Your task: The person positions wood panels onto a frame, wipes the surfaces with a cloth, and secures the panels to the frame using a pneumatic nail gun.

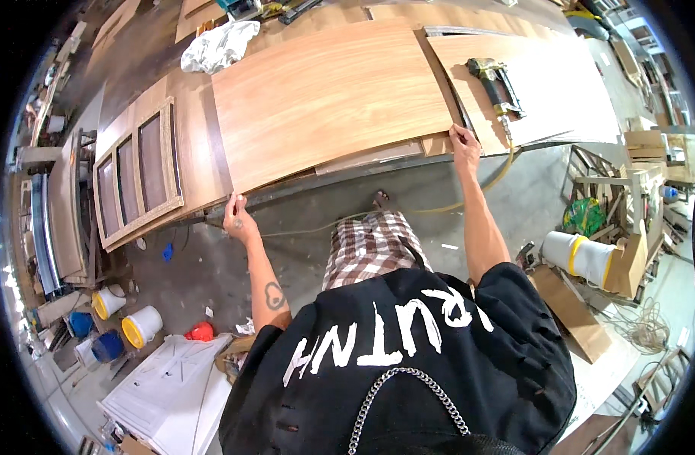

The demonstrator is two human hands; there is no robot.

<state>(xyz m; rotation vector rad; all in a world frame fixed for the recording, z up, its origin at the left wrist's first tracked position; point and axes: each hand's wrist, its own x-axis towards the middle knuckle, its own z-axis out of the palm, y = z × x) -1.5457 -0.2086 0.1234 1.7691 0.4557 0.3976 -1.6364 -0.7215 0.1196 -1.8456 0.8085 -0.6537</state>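
Note:
A broad, light-brown wood-grain panel (pixel 328 102) lies across the workbench in front of me. At its near left corner, the fingers of my left hand (pixel 241 218) are closed on the edge. My right hand (pixel 465 146) pinches the near right corner, thumb and fingers together. Under the panel's near edge, parts of other boards (pixel 370 158) show. A slatted wooden frame (pixel 140 168) with three openings lies to the left of the panel. Just right of it, a nail gun (pixel 498 87) with a hose attached rests on a pale board (pixel 548 83).
A yellow air hose (pixel 493 182) droops from the nail gun and runs behind my legs' front across the floor. A crumpled white cloth (pixel 220 47) sits beyond the panel. Buckets (pixel 141 326) stand at lower left; white containers (pixel 579 254) and cardboard (pixel 571 311) are at right.

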